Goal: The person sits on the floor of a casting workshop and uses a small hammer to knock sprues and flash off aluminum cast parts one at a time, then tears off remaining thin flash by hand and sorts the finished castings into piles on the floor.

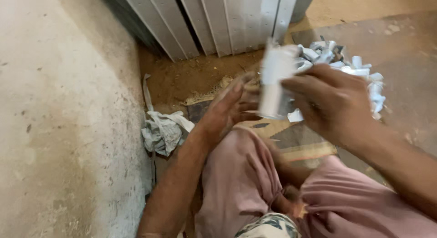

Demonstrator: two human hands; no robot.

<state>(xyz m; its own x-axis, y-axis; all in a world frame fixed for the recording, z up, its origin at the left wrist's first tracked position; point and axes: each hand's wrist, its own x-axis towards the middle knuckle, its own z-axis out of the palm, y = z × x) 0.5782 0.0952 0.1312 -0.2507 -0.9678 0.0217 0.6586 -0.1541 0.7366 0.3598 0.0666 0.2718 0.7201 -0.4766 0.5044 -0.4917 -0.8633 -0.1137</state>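
1. We see the right hand [334,103], fingers clamped on a pale grey folded metal piece [274,81], upright above the lap.
2. Left hand [232,106] fingers spread, touching its lower edge.
3. Risk: motion blur suggests speed; the piece could slip onto the heap of similar pale pieces [350,67].
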